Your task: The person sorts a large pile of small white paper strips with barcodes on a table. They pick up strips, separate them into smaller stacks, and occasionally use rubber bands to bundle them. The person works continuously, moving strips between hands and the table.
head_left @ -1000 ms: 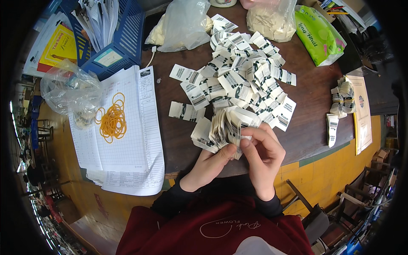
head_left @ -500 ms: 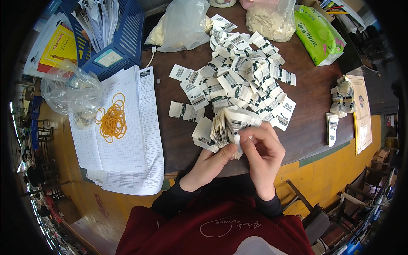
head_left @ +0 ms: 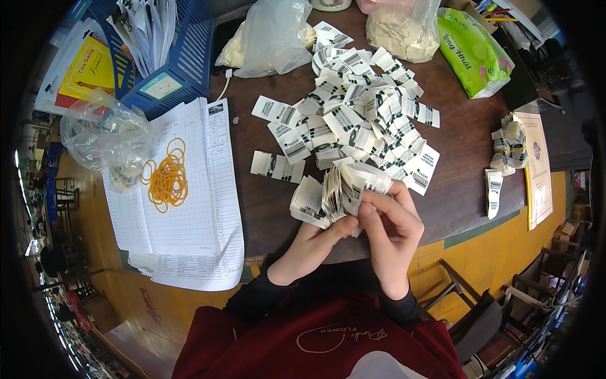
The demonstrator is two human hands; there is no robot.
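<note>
My left hand (head_left: 309,247) grips a thick fanned stack of labels (head_left: 332,192), white with black print, near the table's front edge. At the stack's right side my right hand (head_left: 394,237) pinches labels between thumb and fingers. Just beyond both hands a loose heap of the same labels (head_left: 353,123) spreads over the dark brown table (head_left: 454,208). Toward the table's right end stand bundled labels (head_left: 509,146), with a narrow stack of labels (head_left: 493,192) in front of them.
Yellow rubber bands (head_left: 167,180) lie on gridded papers (head_left: 189,234) at the left, beside a clear plastic bag (head_left: 104,132). Behind is a blue file holder (head_left: 183,63). Two bags, one greyish (head_left: 271,38) and one full of labels (head_left: 404,31), and a green tissue pack (head_left: 473,54) line the back.
The held stack has shifted slightly right and its labels are fanned differently. Both hands stay in nearly the same place. The loose heap looks unchanged.
</note>
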